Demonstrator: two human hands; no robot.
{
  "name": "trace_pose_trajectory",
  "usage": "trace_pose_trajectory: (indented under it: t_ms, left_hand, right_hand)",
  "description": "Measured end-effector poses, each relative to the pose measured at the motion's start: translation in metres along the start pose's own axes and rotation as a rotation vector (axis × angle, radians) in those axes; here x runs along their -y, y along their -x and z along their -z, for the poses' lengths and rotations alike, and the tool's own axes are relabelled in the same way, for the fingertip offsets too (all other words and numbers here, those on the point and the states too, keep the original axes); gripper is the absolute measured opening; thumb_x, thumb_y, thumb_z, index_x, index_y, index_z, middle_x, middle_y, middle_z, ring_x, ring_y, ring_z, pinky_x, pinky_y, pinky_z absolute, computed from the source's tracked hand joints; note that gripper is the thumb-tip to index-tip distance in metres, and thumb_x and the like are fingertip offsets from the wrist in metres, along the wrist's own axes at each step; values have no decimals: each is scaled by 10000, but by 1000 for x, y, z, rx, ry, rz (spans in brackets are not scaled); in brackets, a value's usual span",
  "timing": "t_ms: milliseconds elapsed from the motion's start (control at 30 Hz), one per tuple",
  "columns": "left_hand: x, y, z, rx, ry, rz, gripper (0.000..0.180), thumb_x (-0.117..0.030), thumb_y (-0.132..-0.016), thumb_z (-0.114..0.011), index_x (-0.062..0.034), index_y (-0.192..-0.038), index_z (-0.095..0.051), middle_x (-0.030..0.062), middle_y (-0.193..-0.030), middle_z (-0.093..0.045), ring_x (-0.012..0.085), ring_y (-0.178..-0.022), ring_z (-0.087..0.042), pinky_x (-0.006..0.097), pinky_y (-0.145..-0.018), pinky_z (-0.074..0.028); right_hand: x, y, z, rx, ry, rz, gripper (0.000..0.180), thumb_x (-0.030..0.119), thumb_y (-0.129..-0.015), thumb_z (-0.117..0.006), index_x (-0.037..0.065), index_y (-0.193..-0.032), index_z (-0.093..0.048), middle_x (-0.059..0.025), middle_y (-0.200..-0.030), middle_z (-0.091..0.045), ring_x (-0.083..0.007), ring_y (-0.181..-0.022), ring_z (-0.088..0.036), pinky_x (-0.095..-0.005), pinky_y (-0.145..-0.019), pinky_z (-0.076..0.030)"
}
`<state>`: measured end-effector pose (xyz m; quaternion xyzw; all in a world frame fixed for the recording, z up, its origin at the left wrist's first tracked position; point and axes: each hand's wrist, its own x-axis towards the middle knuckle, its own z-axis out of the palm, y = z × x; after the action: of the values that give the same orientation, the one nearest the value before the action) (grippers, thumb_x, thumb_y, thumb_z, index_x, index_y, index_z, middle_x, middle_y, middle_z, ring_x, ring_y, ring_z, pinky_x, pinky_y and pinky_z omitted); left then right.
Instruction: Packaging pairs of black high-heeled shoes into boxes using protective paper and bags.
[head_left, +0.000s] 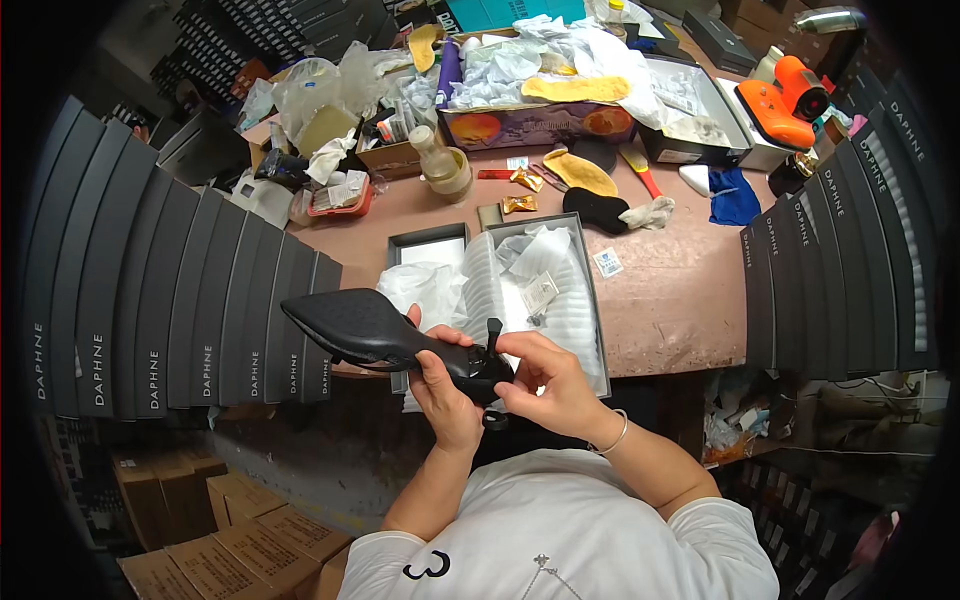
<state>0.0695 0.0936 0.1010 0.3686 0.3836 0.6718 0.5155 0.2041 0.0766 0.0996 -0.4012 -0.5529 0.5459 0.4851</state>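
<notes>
A black pointed-toe heeled shoe (355, 325) is tilted above the table's near edge, sole up and toe to the left. My left hand (448, 405) is wrapped around its middle. At the heel end, my right hand (552, 385) has its fingers bent on the shoe, the index finger by the upright heel and the thumb lower on the back part. Any small piece between those fingers is too hard to make out. Just beyond the hands lies an open grey shoe box (590, 300) with white foam wrapping (480, 280), tissue paper (425, 285) and a small sachet (538, 293).
Stacks of dark shoe boxes stand at left (170, 300) and right (840, 270). Behind are a glue jar (445, 180), yellow insoles (580, 172), a blue cloth (733, 197), a tissue-filled carton (540, 125) and an orange device (775, 110). Brown cartons (240, 560) sit at lower left.
</notes>
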Motion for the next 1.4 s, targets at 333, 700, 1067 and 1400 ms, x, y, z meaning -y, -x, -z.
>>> trace_pose_trajectory:
  t_ms: [333, 700, 1067, 1400]
  left_hand:
    - [-9, 7, 0, -1, 8, -14, 587, -437, -1001, -374, -34, -1408, -247, 64, -964, -485, 139, -879, -506, 305, -823, -464]
    - [-6, 13, 8, 8, -8, -21, 619, -449, -995, -382, -24, -1420, -233, 66, -968, -495, 132, -875, -512, 273, -784, -472]
    - [-6, 17, 8, 14, -29, -44, 631, -464, -987, -394, -23, -1412, -240, 66, -975, -490, 133, -881, -509, 289, -809, -470]
    - [-6, 17, 10, 11, -6, -35, 614, -444, -992, -397, -25, -1414, -242, 72, -977, -490, 134, -886, -506, 289, -809, -467]
  right_hand:
    - [7, 9, -7, 7, -16, 5, 476, -90, -734, -603, -3, -1198, -539, -72, -1160, -501, -54, -691, -550, -182, -585, -461]
    - [12, 15, -13, 6, -15, -58, 428, -93, -740, -555, -7, -1158, -531, -58, -1117, -490, -45, -694, -535, -179, -580, -446]
    - [2, 15, -10, 13, -91, -65, 429, -79, -752, -591, -10, -1172, -534, -56, -1111, -493, -59, -706, -546, -188, -602, -471]
    - [-7, 15, -9, 28, -34, -18, 421, -90, -752, -597, -11, -1161, -537, -62, -1111, -491, -64, -719, -565, -191, -624, -497]
